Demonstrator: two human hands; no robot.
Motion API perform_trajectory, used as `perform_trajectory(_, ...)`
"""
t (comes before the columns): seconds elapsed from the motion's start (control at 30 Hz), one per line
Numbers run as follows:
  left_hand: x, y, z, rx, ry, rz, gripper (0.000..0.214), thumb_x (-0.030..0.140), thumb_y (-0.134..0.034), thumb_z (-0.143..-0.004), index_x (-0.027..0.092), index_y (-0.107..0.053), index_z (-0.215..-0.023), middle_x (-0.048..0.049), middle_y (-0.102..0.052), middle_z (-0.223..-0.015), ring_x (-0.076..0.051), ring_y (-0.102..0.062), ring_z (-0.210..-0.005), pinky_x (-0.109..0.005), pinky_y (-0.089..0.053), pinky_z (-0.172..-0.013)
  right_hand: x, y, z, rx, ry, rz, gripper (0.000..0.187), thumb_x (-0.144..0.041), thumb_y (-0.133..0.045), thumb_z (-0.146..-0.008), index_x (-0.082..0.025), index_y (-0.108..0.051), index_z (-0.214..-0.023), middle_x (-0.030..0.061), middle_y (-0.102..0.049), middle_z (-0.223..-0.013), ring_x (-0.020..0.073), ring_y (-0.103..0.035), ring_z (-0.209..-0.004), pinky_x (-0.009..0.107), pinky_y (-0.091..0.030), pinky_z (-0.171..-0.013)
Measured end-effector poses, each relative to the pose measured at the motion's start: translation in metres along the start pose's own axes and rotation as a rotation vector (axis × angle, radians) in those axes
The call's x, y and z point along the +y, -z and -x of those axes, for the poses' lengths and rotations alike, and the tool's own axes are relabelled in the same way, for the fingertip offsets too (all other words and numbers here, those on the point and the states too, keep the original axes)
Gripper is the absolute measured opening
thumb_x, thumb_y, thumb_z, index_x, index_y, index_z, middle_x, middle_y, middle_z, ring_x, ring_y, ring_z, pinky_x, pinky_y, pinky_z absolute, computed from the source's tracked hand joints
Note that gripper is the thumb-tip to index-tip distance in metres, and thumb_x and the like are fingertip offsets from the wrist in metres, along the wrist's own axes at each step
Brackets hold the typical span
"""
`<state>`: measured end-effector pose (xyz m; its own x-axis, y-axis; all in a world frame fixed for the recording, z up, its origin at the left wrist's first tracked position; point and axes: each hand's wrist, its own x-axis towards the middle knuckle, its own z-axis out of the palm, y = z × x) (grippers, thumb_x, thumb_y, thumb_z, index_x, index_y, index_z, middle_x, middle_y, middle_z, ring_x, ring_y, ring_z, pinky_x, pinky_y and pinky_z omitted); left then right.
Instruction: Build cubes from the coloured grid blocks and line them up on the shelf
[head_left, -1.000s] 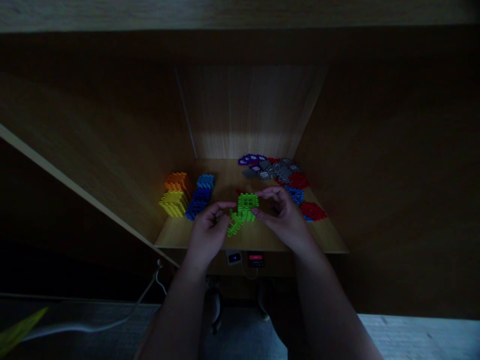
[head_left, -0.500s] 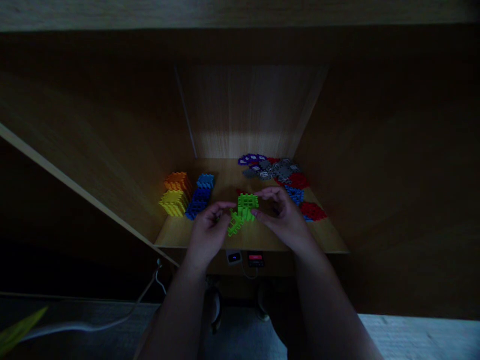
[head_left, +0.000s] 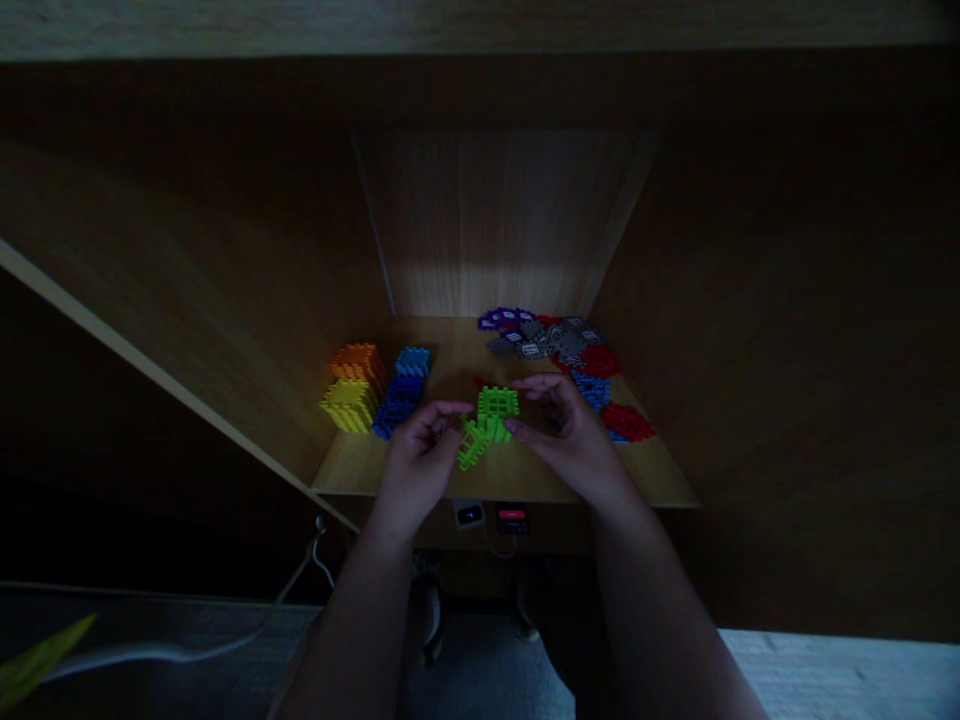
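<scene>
A stack of bright green interlocking tiles (head_left: 498,403), notched along the edges, stands on the wooden board in front of me. Just left of it, my left hand (head_left: 425,445) pinches a loose green tile (head_left: 472,443) with a window-like opening, held at a slant against the stack's lower left side. From the right, my right hand (head_left: 567,432) grips the stack, its thumb at the front edge and its index finger near the back corner. The right hand's other fingers are curled and partly in shadow.
At left stand stacks of orange tiles (head_left: 356,363), yellow tiles (head_left: 349,404) and blue tiles (head_left: 400,402). Loose grey tiles (head_left: 570,342), purple tiles (head_left: 507,318) and red tiles (head_left: 628,423) lie at right. Wooden side panels enclose the board; a phone (head_left: 512,517) lies below its front edge.
The loose green tile in my left hand has tilted very slightly against the stack. Both hands stay in nearly the same place.
</scene>
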<state>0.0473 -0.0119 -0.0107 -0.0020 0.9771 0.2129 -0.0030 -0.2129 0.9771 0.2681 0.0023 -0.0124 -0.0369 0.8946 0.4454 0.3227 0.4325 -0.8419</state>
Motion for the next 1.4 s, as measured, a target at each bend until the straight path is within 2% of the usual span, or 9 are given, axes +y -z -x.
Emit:
perform_trajectory(0.13,0.003,0.001,0.002,0.017,0.029,0.055,0.022,0.036,-0.070,-0.099,0.023,-0.079,-0.115,0.0036,-0.061,-0.073,-0.010,-0.049,-0.057,-0.019,-0.037,-0.051,-0.007,0.002,0.002,0.099,0.055,0.030,0.038,-0.043,-0.083,-0.093,-0.032,-0.064,-0.124,0.0056,-0.071,-0.135,0.0283,-0.067,-0.126,0.049,-0.053,-0.110)
perform_trajectory(0.23,0.003,0.001,0.003,0.015,0.046,0.134,0.025,0.040,-0.073,-0.098,0.024,-0.077,-0.117,0.0024,-0.065,-0.078,-0.010,-0.055,-0.059,-0.017,-0.040,-0.048,-0.023,0.005,0.004,0.170,0.212,0.119,0.020,-0.036,-0.078,-0.098,-0.032,-0.068,-0.115,0.0059,-0.072,-0.129,0.0288,-0.068,-0.126,0.051,-0.053,-0.109)
perform_trajectory(0.33,0.001,0.001,0.003,0.006,0.047,0.206,0.027,0.041,-0.077,-0.096,0.024,-0.076,-0.118,0.0016,-0.069,-0.082,-0.010,-0.059,-0.061,-0.017,-0.046,-0.050,-0.040,0.007,0.008,0.075,0.354,0.206,0.020,-0.034,-0.082,-0.096,-0.033,-0.071,-0.113,0.0048,-0.075,-0.123,0.0291,-0.070,-0.120,0.050,-0.055,-0.104)
perform_trajectory(0.43,-0.001,0.000,0.001,-0.001,0.026,0.266,0.028,0.038,-0.081,-0.094,0.024,-0.075,-0.118,0.0022,-0.071,-0.080,-0.010,-0.060,-0.059,-0.018,-0.050,-0.051,-0.050,0.004,0.010,-0.046,0.435,0.273,0.040,-0.041,-0.092,-0.087,-0.034,-0.071,-0.121,0.0057,-0.075,-0.131,0.0314,-0.069,-0.123,0.052,-0.056,-0.102)
perform_trajectory(0.53,-0.001,-0.001,0.001,0.000,-0.003,0.298,0.028,0.036,-0.081,-0.095,0.024,-0.073,-0.119,0.0020,-0.074,-0.080,-0.010,-0.063,-0.059,-0.019,-0.053,-0.053,-0.052,-0.001,0.010,-0.067,0.483,0.314,0.048,-0.043,-0.095,-0.083,-0.034,-0.070,-0.123,0.0065,-0.076,-0.132,0.0318,-0.068,-0.123,0.052,-0.057,-0.101)
perform_trajectory(0.7,0.000,-0.001,0.001,-0.018,-0.011,0.333,0.031,0.039,-0.082,-0.095,0.023,-0.071,-0.119,0.0016,-0.076,-0.079,-0.011,-0.066,-0.057,-0.020,-0.055,-0.053,-0.048,-0.006,0.008,-0.064,0.503,0.297,0.041,-0.036,-0.093,-0.087,-0.033,-0.071,-0.121,0.0045,-0.079,-0.126,0.0293,-0.070,-0.118,0.049,-0.057,-0.099)
perform_trajectory(1.0,-0.003,0.000,0.001,-0.010,-0.016,0.333,0.037,0.045,-0.082,-0.095,0.024,-0.069,-0.124,0.0001,-0.076,-0.087,-0.012,-0.067,-0.059,-0.025,-0.059,-0.058,-0.044,-0.006,0.010,-0.036,0.394,0.226,0.034,-0.037,-0.092,-0.088,-0.036,-0.070,-0.114,0.0027,-0.080,-0.122,0.0306,-0.072,-0.117,0.053,-0.058,-0.101)
perform_trajectory(1.2,0.000,-0.003,-0.002,0.063,-0.053,0.185,0.036,0.046,-0.082,-0.094,0.021,-0.072,-0.117,-0.0058,-0.078,-0.103,-0.016,-0.073,-0.087,-0.027,-0.059,-0.075,-0.018,-0.002,0.007,0.123,0.124,0.069,0.034,-0.041,-0.085,-0.092,-0.034,-0.067,-0.120,0.0049,-0.076,-0.127,0.0304,-0.072,-0.120,0.053,-0.057,-0.105)
perform_trajectory(1.4,-0.003,-0.004,-0.005,0.049,-0.097,0.095,0.027,0.036,-0.084,-0.090,0.020,-0.074,-0.110,-0.0049,-0.078,-0.103,-0.017,-0.072,-0.097,-0.031,-0.057,-0.093,-0.006,-0.001,0.002,0.088,0.057,0.024,0.036,-0.042,-0.083,-0.093,-0.031,-0.064,-0.121,0.0056,-0.075,-0.126,0.0273,-0.070,-0.121,0.049,-0.055,-0.110)
